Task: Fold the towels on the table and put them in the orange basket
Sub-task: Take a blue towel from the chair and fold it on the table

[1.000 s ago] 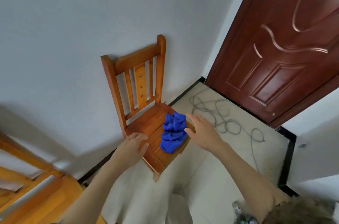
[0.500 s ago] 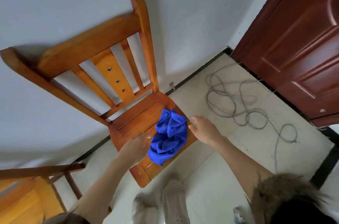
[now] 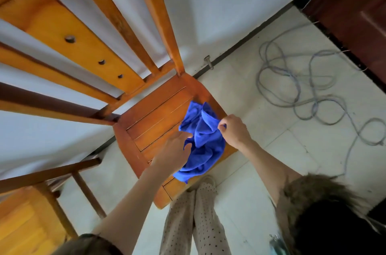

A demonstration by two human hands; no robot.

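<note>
A crumpled blue towel lies on the right part of a wooden chair seat. My right hand pinches the towel's upper right edge between thumb and fingers. On the towel's left side, my left hand has its fingers curled into the cloth. No orange basket is in view.
The chair's slatted back rises close to the camera at upper left. A grey cable lies coiled on the tiled floor to the right, near a dark red door. Another wooden piece of furniture stands at lower left. My legs are below the seat.
The camera has come closer to the chair. Both hands moved from beside the towel onto it, and the right hand closed on the towel's edge.
</note>
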